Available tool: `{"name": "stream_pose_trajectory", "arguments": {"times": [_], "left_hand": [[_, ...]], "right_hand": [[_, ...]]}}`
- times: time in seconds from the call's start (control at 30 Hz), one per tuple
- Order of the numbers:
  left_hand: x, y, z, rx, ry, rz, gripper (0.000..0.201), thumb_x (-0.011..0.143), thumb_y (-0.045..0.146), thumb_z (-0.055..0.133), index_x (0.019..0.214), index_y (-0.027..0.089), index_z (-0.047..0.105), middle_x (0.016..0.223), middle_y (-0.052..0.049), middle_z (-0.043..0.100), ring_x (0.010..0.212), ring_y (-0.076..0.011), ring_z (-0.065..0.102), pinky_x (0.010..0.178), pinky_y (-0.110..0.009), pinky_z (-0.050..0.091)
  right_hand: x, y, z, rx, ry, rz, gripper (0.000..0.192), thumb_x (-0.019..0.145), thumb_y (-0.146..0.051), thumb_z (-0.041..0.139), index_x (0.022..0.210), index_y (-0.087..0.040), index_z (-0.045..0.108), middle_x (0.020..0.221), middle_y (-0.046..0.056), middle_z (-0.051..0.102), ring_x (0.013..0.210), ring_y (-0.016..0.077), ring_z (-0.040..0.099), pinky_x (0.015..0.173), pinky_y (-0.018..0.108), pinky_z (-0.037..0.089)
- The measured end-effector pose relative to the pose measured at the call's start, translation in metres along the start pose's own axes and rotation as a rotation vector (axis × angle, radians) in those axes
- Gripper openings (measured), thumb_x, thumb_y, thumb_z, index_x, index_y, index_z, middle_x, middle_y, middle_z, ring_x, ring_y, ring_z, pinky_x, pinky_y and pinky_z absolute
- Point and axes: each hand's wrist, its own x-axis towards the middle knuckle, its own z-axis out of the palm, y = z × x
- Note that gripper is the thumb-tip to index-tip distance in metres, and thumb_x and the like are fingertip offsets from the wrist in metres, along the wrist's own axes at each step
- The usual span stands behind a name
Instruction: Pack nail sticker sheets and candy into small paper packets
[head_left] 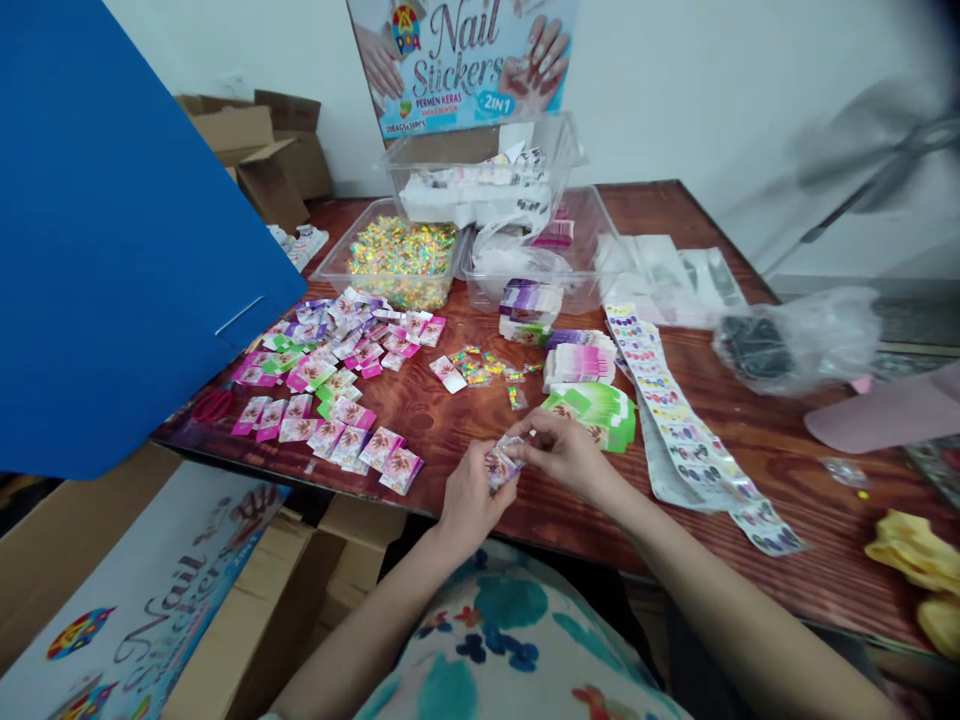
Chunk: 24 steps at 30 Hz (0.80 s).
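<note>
Both hands, left hand (469,495) and right hand (562,450), pinch one packet (502,462) above the tabletop (750,420) edge. Three clear tubs: one (401,262) holds glittery candies, two (525,255) hold sticker sheets and bags.

Dark red wooden table (787,420). Far side: clear tub of glittery candy (401,262), second clear tub (525,255) right of it. Left: scattered pink and green packets (330,390). Centre: stacked card bundles (577,362). Right: long sticker strip (682,430), crumpled plastic bag (795,340). Near right corner: yellow cloth (915,560).
</note>
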Motion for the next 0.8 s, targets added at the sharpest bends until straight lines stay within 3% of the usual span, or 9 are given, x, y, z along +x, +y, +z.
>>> {"name": "stream_pose_trajectory", "arguments": {"times": [0.23, 0.4, 0.6, 0.73, 0.8], "left_hand": [[-0.005, -0.005, 0.007, 0.17, 0.061, 0.115, 0.036, 0.083, 0.024, 0.059, 0.115, 0.02, 0.044, 0.103, -0.008, 0.063, 0.096, -0.0239, 0.067, 0.079, -0.035, 0.054], [-0.002, -0.01, 0.01, 0.211, 0.073, 0.158, 0.037, 0.083, 0.026, 0.06, 0.116, 0.019, 0.044, 0.101, -0.008, 0.063, 0.091, -0.0239, 0.068, 0.075, -0.034, 0.055], [-0.002, -0.014, 0.013, 0.193, 0.094, 0.15, 0.037, 0.084, 0.026, 0.059, 0.117, 0.02, 0.044, 0.103, -0.008, 0.064, 0.092, -0.0232, 0.068, 0.076, -0.033, 0.055], [-0.002, -0.018, 0.017, 0.236, 0.141, 0.198, 0.041, 0.083, 0.024, 0.06, 0.12, 0.02, 0.043, 0.108, -0.011, 0.063, 0.103, -0.0258, 0.066, 0.083, -0.037, 0.055], [-0.004, -0.022, 0.019, 0.264, 0.163, 0.23, 0.043, 0.081, 0.022, 0.061, 0.12, 0.019, 0.042, 0.111, -0.013, 0.063, 0.105, -0.0273, 0.065, 0.085, -0.039, 0.055]], "right_hand": [[0.001, 0.004, -0.002, 0.077, -0.107, 0.05, 0.022, 0.076, -0.038, 0.071, 0.082, -0.017, 0.069, 0.072, 0.001, 0.059, 0.052, 0.0094, 0.047, 0.046, 0.022, 0.036], [0.005, 0.002, -0.003, 0.13, -0.12, 0.093, 0.03, 0.073, -0.041, 0.074, 0.088, -0.017, 0.067, 0.071, 0.0, 0.062, 0.052, 0.0101, 0.049, 0.047, 0.023, 0.039], [0.004, -0.003, -0.008, 0.003, -0.141, -0.012, 0.015, 0.081, -0.027, 0.064, 0.09, -0.018, 0.071, 0.079, 0.004, 0.067, 0.065, 0.0151, 0.06, 0.061, 0.027, 0.048], [0.002, -0.006, -0.003, -0.08, -0.129, -0.033, 0.031, 0.078, -0.011, 0.06, 0.106, -0.02, 0.069, 0.074, 0.002, 0.07, 0.064, 0.0158, 0.064, 0.063, 0.027, 0.049], [0.002, -0.01, 0.002, -0.194, -0.131, -0.104, 0.037, 0.077, -0.005, 0.057, 0.107, -0.022, 0.07, 0.081, 0.003, 0.073, 0.071, 0.0174, 0.067, 0.068, 0.028, 0.05]]}}
